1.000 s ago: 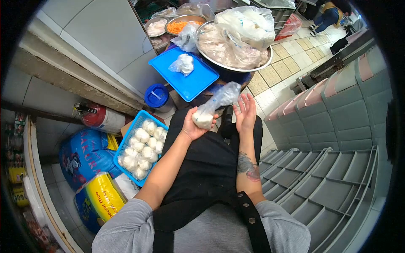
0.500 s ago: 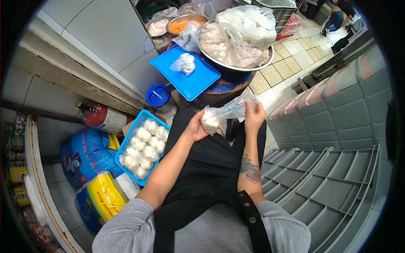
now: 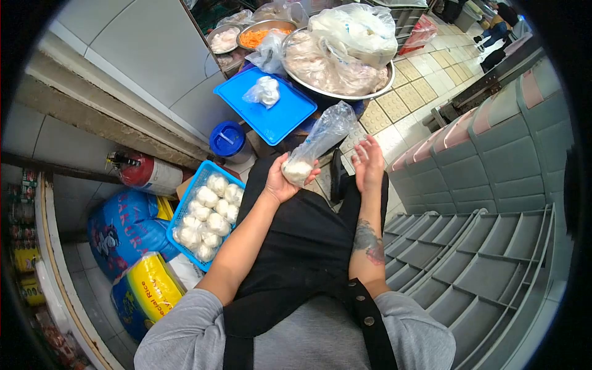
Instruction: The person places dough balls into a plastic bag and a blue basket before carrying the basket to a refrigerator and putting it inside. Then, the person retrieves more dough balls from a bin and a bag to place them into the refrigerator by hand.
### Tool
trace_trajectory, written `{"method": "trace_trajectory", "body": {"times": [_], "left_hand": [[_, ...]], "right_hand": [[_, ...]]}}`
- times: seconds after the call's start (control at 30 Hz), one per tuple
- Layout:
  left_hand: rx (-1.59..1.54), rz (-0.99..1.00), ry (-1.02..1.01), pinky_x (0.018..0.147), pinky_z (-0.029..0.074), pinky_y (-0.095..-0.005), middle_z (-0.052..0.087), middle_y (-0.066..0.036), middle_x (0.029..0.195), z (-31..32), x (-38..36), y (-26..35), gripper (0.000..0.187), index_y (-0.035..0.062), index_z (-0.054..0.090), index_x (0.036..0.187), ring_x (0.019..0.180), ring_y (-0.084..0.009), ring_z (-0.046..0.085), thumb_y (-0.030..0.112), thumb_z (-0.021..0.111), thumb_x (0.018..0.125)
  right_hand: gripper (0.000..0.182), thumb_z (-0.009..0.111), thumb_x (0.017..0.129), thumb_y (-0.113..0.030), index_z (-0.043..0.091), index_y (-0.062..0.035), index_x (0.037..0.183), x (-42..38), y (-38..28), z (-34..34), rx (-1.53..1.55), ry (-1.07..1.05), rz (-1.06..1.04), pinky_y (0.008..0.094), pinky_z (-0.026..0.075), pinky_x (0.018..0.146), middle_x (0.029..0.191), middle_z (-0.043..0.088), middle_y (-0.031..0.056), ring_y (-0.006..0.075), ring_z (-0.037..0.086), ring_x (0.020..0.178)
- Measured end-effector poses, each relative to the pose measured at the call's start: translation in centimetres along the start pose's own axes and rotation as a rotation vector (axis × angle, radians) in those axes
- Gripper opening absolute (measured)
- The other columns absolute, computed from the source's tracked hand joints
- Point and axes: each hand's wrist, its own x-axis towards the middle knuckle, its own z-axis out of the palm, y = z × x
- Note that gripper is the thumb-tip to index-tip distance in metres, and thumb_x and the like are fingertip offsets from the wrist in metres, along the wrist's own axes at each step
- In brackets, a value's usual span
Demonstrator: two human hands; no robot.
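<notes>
My left hand (image 3: 282, 182) is wrapped round a clear plastic bag (image 3: 298, 169) with a round white lump in its bottom. The bag's loose upper part points up and to the right. Apart from the bag, my right hand (image 3: 369, 161) is raised with its fingers spread and nothing in them. Ahead, a small bagged white lump (image 3: 267, 91) lies on a blue tray (image 3: 271, 126). A blue basket (image 3: 174, 229) at my left holds several wrapped white balls (image 3: 206, 197).
Beyond the tray stand a big metal bowl (image 3: 364, 97) of bagged food and a bowl of orange shreds (image 3: 264, 37). At left are a blue-lidded container (image 3: 227, 139), a fire extinguisher (image 3: 145, 172) and a rice bag (image 3: 151, 287). Grey crates (image 3: 468, 246) stand at right. Another person (image 3: 496, 28) is far off.
My right hand has let go of the bag's upper end and opened, lower and apart from it. The bag's loose part now stands up more steeply. The view has shifted slightly.
</notes>
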Motion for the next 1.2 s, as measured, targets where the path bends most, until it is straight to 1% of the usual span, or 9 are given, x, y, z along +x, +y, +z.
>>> {"method": "trace_trajectory", "body": {"times": [0.1, 0.17, 0.2, 0.33, 0.6, 0.73, 0.93, 1.03, 1.2], "left_hand": [[0.091, 0.012, -0.014, 0.090, 0.051, -0.0485, 0.044, -0.027, 0.133, 1.0, -0.5, -0.4, 0.077, -0.0008, 0.031, 0.140, 0.116, -0.0457, 0.051, 0.057, 0.044, 0.090], [0.145, -0.008, -0.056, 0.091, 0.050, -0.0493, 0.043, -0.026, 0.134, 1.2, -0.7, -0.6, 0.082, 0.0006, 0.030, 0.141, 0.118, -0.0469, 0.048, 0.061, 0.045, 0.088], [0.172, -0.017, -0.078, 0.091, 0.050, -0.0497, 0.043, -0.025, 0.135, 1.3, -0.7, -0.6, 0.084, 0.0013, 0.029, 0.142, 0.119, -0.0475, 0.047, 0.064, 0.045, 0.087], [0.187, -0.058, -0.176, 0.095, 0.046, -0.0526, 0.043, -0.023, 0.137, 1.4, -0.8, -0.5, 0.082, 0.0041, 0.029, 0.143, 0.122, -0.0472, 0.045, 0.055, 0.056, 0.085], [0.370, -0.004, -0.097, 0.101, 0.039, -0.0539, 0.044, -0.013, 0.139, 0.9, -0.7, -1.0, 0.075, 0.0077, 0.030, 0.142, 0.126, -0.0292, 0.046, 0.027, 0.069, 0.080], [0.368, -0.029, -0.081, 0.100, 0.041, -0.0523, 0.048, -0.013, 0.135, 0.2, -0.4, -1.0, 0.074, 0.0069, 0.032, 0.141, 0.124, -0.0288, 0.047, 0.025, 0.069, 0.080], [0.303, -0.081, -0.074, 0.096, 0.045, -0.0499, 0.053, -0.016, 0.128, -0.7, -0.3, -0.9, 0.069, 0.0044, 0.037, 0.137, 0.114, -0.0321, 0.055, 0.033, 0.067, 0.082], [0.318, -0.113, -0.086, 0.094, 0.048, -0.0497, 0.057, -0.018, 0.122, -0.8, -0.4, -0.6, 0.065, 0.0034, 0.041, 0.134, 0.107, -0.0340, 0.059, 0.038, 0.063, 0.083], [0.317, -0.083, -0.020, 0.092, 0.049, -0.0497, 0.059, -0.018, 0.119, -0.7, -0.4, -0.8, 0.060, 0.0028, 0.045, 0.131, 0.102, -0.0351, 0.062, 0.040, 0.057, 0.086]], "right_hand": [[0.046, 0.067, 0.085, -0.018, 0.048, -0.0048, 0.126, -0.7, 1.3, 1.4, -0.515, -0.189, 0.093, 0.0253, 0.047, 0.073, 0.112, 0.057, 0.0065, 0.0133, 0.058, 0.091], [0.047, 0.069, 0.083, -0.013, 0.049, -0.0004, 0.123, -0.5, 3.0, 0.6, -0.597, -0.411, 0.140, 0.0254, 0.048, 0.073, 0.111, 0.059, 0.0087, 0.0143, 0.060, 0.089], [0.037, 0.070, 0.082, -0.014, 0.057, 0.0023, 0.112, -0.9, 3.0, 1.3, -0.618, -0.428, 0.153, 0.0272, 0.049, 0.074, 0.098, 0.063, 0.0075, 0.0151, 0.061, 0.085], [0.015, 0.067, 0.084, -0.015, 0.065, -0.0012, 0.089, -0.9, 3.5, 2.1, -0.642, -0.334, 0.041, 0.0238, 0.043, 0.058, 0.074, 0.061, -0.0002, 0.0080, 0.053, 0.064], [0.012, 0.062, 0.090, -0.016, 0.062, -0.0053, 0.084, -0.1, 3.9, 1.5, -0.371, -0.110, 0.140, 0.0201, 0.033, 0.045, 0.067, 0.056, -0.0032, 0.0036, 0.044, 0.051], [0.018, 0.063, 0.090, -0.020, 0.063, -0.0051, 0.081, -0.3, 3.7, 2.0, -0.297, -0.094, 0.150, 0.0221, 0.032, 0.045, 0.065, 0.055, -0.0034, 0.0043, 0.044, 0.050], [0.016, 0.062, 0.090, -0.020, 0.065, -0.0048, 0.084, -0.1, 4.2, 2.2, -0.305, -0.104, 0.132, 0.0205, 0.031, 0.045, 0.063, 0.054, -0.0047, 0.0037, 0.043, 0.049], [0.016, 0.063, 0.089, -0.020, 0.064, -0.0037, 0.093, 0.0, 4.1, 2.2, -0.255, -0.154, 0.170, 0.0201, 0.032, 0.045, 0.068, 0.057, -0.0040, 0.0033, 0.044, 0.050], [0.038, 0.068, 0.084, -0.020, 0.056, -0.0011, 0.115, -1.1, 3.5, 3.6, -0.292, -0.237, 0.161, 0.0220, 0.045, 0.058, 0.096, 0.060, 0.0047, 0.0100, 0.056, 0.077]]}}
